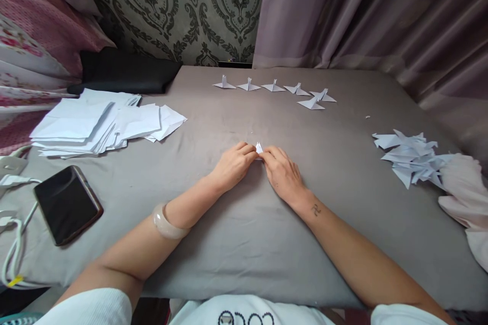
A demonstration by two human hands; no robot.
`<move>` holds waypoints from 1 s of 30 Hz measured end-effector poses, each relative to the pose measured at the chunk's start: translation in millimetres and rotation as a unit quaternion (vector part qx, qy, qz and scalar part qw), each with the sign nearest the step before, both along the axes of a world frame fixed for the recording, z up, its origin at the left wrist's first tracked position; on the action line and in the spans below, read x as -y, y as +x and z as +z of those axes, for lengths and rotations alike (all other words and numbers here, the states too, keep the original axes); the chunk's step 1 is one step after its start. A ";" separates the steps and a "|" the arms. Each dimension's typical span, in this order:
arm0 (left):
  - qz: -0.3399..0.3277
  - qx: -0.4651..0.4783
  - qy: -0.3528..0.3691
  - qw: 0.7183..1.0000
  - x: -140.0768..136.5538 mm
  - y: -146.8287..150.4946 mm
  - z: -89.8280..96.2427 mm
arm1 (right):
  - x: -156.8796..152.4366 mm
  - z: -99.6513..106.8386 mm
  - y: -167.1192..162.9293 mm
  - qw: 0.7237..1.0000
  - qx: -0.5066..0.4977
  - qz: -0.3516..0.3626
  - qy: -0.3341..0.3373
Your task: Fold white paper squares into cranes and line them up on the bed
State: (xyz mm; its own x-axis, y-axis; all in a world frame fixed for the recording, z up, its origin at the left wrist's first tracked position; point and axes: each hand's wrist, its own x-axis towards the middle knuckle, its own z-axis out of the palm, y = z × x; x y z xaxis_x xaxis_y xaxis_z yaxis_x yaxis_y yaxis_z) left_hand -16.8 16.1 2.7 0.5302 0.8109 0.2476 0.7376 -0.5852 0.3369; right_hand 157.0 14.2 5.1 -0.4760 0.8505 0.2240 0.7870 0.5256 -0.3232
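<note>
Between my two hands, at the middle of the table, is a small piece of folded white paper [259, 148]. Its pointed tip shows above the fingers and the rest is mostly covered. My left hand [235, 163] pinches it from the left side. From the right, my right hand [282, 170] grips its other side with bent fingers. Beyond the hands, several folded paper cranes [273, 86] stand in a row near the far edge. One more sits slightly in front of the row's right end.
Stacked white paper sheets [76, 122] lie at the left, before a black folded cloth [125, 71]. A phone [67, 205] and white cables [17, 244] are near left. Piled folded paper pieces [409, 157] lie at right beside a pale pink cloth [463, 193]. Grey fabric [213, 244] covers the table.
</note>
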 end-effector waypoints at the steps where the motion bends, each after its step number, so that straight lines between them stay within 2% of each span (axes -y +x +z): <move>1: -0.011 -0.010 -0.004 1.000 0.2 -2.7 1.4 | 2.9 1.2 0.0 0.999 0.028 0.006 0.014; 4: -0.026 0.004 -0.028 0.999 -3.0 -15.5 2.4 | 9.7 4.3 3.3 0.997 0.070 0.025 0.035; 8: -0.052 0.014 -0.038 0.998 -8.5 -29.5 2.3 | 14.4 6.6 9.4 0.996 0.066 0.040 0.035; 12: -0.058 -0.052 -0.008 0.997 -2.4 -24.4 7.3 | 15.6 8.7 8.8 0.997 0.057 0.035 0.024; 15: -0.032 -0.082 -0.004 0.996 4.5 -13.6 7.4 | 15.7 8.5 5.1 0.998 0.056 0.032 0.022; 17: 0.000 -0.031 -0.006 0.999 5.5 -8.6 3.5 | 14.8 5.9 3.5 0.999 0.037 0.027 0.025; 19: 0.045 0.064 -0.021 0.997 3.1 -7.0 -1.5 | 12.2 1.3 3.7 1.000 -0.015 0.009 0.023; 21: 0.094 0.150 -0.053 0.983 -0.9 -7.8 -4.9 | 7.9 -4.0 5.4 0.995 -0.098 -0.019 0.007; 23: 0.129 0.198 -0.082 0.968 -4.0 -8.9 -5.6 | 3.0 -8.5 7.4 0.982 -0.180 -0.048 -0.008; 26: 0.131 0.220 -0.099 0.962 -5.0 -8.9 -3.6 | -2.8 -12.0 9.2 0.965 -0.248 -0.076 -0.022; 30: 0.096 0.228 -0.100 0.964 -2.7 -8.1 -1.8 | -4.2 -12.8 9.2 0.961 -0.265 -0.067 -0.048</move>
State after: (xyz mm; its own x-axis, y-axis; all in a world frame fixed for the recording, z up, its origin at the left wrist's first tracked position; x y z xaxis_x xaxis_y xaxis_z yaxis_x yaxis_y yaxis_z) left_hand -24.9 18.9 1.0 0.2379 0.9389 0.2486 0.5744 -0.3424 0.7435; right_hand 166.3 18.4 -7.8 -0.2014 0.9249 0.3225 0.5580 0.3789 -0.7383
